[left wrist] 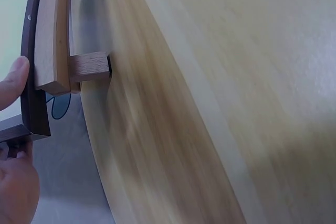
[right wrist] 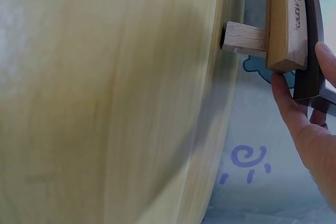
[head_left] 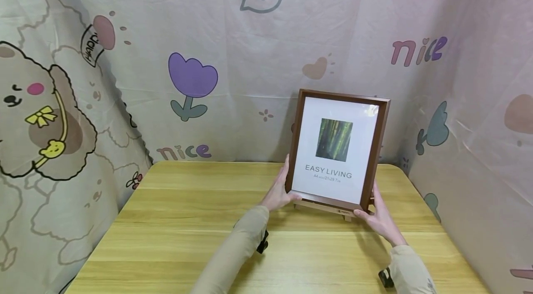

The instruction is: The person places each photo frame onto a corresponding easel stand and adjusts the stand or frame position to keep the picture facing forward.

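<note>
A brown picture frame (head_left: 336,146) with a white "EASY LIVING" insert leans upright on a small wooden easel (head_left: 322,208). My left hand (head_left: 280,194) grips its lower left corner, thumb on the front face and fingers at the side and behind. At the lower right corner my right hand (head_left: 380,217) holds it the same way. In the left wrist view the thumb presses the dark frame edge (left wrist: 37,103) beside the easel's ledge (left wrist: 54,35). The right wrist view has a fingertip touching the end of the easel's ledge (right wrist: 286,24), with small lettering on it.
The easel's feet stand on a wood-grain table (head_left: 187,238). A printed cloth (head_left: 250,62) with flowers and words hangs close behind the frame and along both sides. Dark wrist straps (head_left: 263,241) show at the sleeves.
</note>
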Tool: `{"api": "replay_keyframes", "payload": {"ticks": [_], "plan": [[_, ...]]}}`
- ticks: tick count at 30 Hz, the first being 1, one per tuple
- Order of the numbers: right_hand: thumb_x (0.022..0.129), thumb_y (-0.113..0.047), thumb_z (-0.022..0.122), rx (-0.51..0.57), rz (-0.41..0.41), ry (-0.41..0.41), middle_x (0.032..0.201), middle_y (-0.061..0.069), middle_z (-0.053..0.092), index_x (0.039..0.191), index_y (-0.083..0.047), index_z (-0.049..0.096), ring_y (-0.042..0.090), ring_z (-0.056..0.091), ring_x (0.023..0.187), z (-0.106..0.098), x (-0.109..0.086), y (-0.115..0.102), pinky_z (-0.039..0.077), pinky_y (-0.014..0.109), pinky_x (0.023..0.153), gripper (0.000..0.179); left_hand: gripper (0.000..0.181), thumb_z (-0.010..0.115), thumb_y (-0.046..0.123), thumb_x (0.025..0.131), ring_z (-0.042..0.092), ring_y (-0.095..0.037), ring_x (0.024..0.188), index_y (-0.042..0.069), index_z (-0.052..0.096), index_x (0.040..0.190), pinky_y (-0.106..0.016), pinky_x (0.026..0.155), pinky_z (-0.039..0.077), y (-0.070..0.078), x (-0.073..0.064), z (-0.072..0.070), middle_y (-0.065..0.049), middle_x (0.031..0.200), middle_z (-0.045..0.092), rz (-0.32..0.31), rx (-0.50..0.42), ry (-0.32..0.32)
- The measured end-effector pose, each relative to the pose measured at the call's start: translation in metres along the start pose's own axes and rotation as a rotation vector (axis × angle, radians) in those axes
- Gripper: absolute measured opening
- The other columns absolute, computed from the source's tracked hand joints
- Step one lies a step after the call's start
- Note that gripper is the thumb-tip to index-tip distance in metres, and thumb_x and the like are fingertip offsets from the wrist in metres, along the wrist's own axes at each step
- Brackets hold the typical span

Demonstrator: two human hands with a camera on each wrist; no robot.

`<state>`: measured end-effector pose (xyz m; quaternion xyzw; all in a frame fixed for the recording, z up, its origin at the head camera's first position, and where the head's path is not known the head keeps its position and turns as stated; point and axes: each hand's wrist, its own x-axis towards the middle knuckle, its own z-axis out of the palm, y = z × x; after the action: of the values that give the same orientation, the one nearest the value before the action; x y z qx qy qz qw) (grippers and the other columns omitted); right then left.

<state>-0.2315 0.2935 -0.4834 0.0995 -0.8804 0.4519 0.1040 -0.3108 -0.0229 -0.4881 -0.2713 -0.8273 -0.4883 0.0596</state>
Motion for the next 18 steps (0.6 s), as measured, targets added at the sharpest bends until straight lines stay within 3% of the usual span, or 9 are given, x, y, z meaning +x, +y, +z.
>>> {"api": "replay_keyframes", "payload": {"ticks": [4,11,14,18], "plan": [[0.084,0.008,0.075,0.002,0.006,-0.001,0.139,0.030,0.045,0.163,-0.015,-0.008,0.034,0.057,0.105,0.0002,0.0003,0.0012,0.059,0.031,0.079,0.116,0.134,0.088,0.010,0.076,0.015,-0.035,0.157,0.026,-0.013,0.162,-0.055,0.125,0.025,0.0004,0.0006,0.0009,-0.006,0.172,0.001,-0.043,0.005,-0.007],[0.086,0.005,0.074,0.018,0.059,-0.013,0.134,0.031,0.049,0.163,-0.012,-0.002,0.042,0.057,0.112,-0.0003,0.0020,0.0034,0.056,0.021,0.082,0.110,0.126,0.086,0.011,0.078,0.024,-0.040,0.153,0.013,-0.007,0.163,-0.055,0.125,0.025,0.0031,-0.0005,0.0030,-0.017,0.170,0.009,-0.126,-0.028,0.004],[0.088,-0.002,0.074,0.001,0.085,-0.030,0.132,0.031,0.050,0.162,-0.007,0.006,0.046,0.058,0.115,-0.0006,0.0017,0.0044,0.055,0.033,0.089,0.101,0.114,0.086,0.015,0.080,0.029,-0.041,0.151,0.007,0.007,0.162,-0.055,0.125,0.026,0.0027,-0.0026,0.0028,-0.021,0.167,0.020,-0.184,-0.030,0.001],[0.090,-0.012,0.075,-0.008,0.119,-0.051,0.132,0.032,0.052,0.159,-0.001,0.015,0.046,0.058,0.117,0.0000,0.0000,0.0029,0.052,0.046,0.096,0.093,0.097,0.083,0.024,0.084,0.040,-0.043,0.144,-0.001,0.024,0.156,-0.057,0.120,0.034,-0.0022,-0.0067,0.0028,-0.025,0.157,0.039,-0.209,-0.017,-0.026]]}}
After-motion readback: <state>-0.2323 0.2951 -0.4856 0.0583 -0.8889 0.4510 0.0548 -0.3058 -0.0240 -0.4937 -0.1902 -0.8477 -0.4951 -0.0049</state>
